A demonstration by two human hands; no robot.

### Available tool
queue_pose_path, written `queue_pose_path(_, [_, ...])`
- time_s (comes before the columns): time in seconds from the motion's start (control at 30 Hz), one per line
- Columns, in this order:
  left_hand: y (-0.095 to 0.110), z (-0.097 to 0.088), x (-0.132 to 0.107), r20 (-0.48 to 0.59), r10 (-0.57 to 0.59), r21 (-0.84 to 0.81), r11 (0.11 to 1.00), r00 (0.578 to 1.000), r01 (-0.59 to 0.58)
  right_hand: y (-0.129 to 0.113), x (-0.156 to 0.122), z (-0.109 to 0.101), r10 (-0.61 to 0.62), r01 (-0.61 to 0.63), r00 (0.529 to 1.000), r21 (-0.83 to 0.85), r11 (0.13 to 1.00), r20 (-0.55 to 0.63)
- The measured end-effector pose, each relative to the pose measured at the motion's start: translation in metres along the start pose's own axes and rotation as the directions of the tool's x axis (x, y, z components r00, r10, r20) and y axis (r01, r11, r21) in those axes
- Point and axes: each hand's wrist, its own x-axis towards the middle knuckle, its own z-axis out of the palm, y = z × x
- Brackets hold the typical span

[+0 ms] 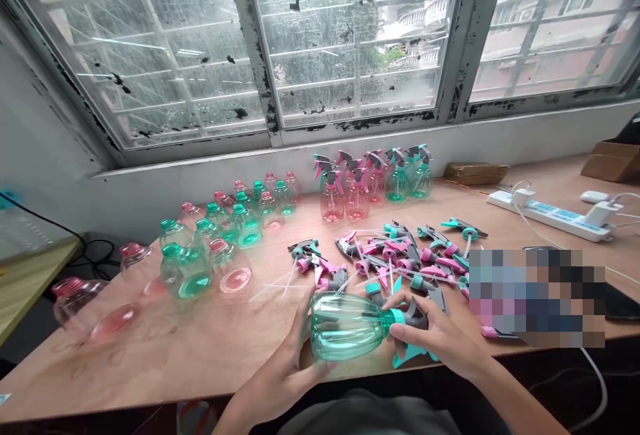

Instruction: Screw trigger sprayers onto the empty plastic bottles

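Note:
A clear green spray bottle (pixel 345 328) lies on its side in the air near the table's front edge, its neck pointing right. Around its base and lower side curls my left hand (pixel 295 345). At the neck, my right hand (pixel 435 332) grips the teal collar of the grey and teal spray head (pixel 414 315), which sits on the bottle's mouth. Whether the collar is fully screwed down cannot be seen. Just beyond the bottle lies a heap of loose pink, teal and grey spray heads (pixel 390 255) with thin clear tubes.
Several open green bottles (pixel 185 272) and pink bottles (pixel 233 268) stand at the left. Bottles with spray heads (pixel 357 195) stand by the window wall. A white power strip (pixel 550 215), a brown package (pixel 475 173) and a cardboard box (pixel 613 158) are at the right, near a blurred patch.

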Motion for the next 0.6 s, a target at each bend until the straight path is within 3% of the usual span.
queue_pose_path(0.33, [0.0027, -0.0004, -0.0005, -0.026, -0.063, -0.027, 0.998, 0.998, 0.062, 0.0006, -0.0012, -0.0020, -0.002, 0.002, 1.000, -0.002, 1.000, 0.004])
queue_pose_path(0.5, [0.0043, 0.0017, 0.0003, 0.008, -0.005, -0.126, 0.992, 1.000, 0.006, 0.0016, -0.0016, -0.0023, -0.005, 0.005, 1.000, 0.003, 1.000, 0.017])
queue_pose_path(0.6, [-0.0003, 0.0007, -0.0012, 0.000, 0.024, -0.074, 0.997, 1.000, -0.024, 0.0009, -0.0009, -0.0015, -0.021, 0.021, 1.000, 0.001, 1.000, 0.022])
